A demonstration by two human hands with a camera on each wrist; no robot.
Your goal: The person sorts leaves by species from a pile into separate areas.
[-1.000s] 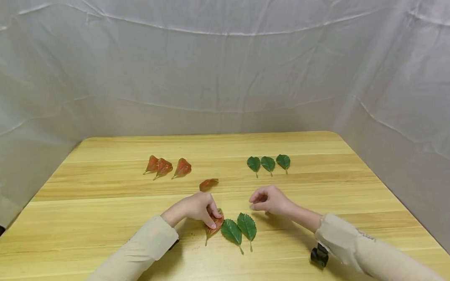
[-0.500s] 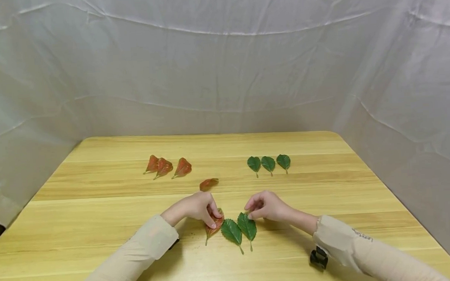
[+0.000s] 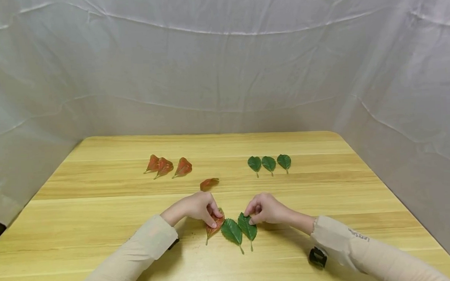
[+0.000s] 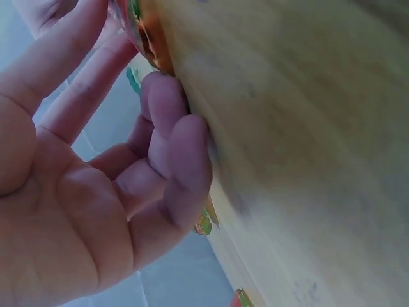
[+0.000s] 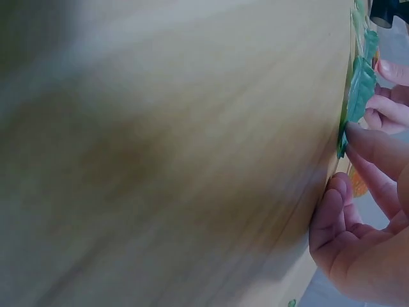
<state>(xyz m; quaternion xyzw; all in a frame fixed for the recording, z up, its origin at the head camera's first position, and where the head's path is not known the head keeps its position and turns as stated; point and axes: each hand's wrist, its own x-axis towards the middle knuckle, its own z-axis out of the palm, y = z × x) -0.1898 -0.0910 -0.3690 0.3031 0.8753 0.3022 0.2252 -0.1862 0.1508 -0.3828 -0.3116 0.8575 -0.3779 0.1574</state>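
Observation:
In the head view, my left hand [image 3: 197, 206] has its thumb and forefinger on a red leaf [image 3: 211, 232], pinching it at the table. That leaf's orange edge [image 4: 154, 41] shows at the top of the left wrist view. A green leaf [image 3: 231, 231] lies just right of it, untouched. Beside that one, my right hand [image 3: 268, 208] pinches the upper right edge of a second green leaf [image 3: 246, 226]. The right wrist view has my thumb on the end of this green leaf [image 5: 362, 89]; the forefinger is partly hidden behind.
One curled red leaf [image 3: 209, 184] lies beyond my left hand. Farther back on the wooden table [image 3: 112, 229] are three red leaves [image 3: 182, 167] at left and three green leaves [image 3: 268, 163] at right. Pale cloth [image 3: 222, 73] walls the back and sides.
My right hand has come left and slightly nearer, from beside the right-hand green leaf onto its edge. The left hand and the leaves have stayed put.

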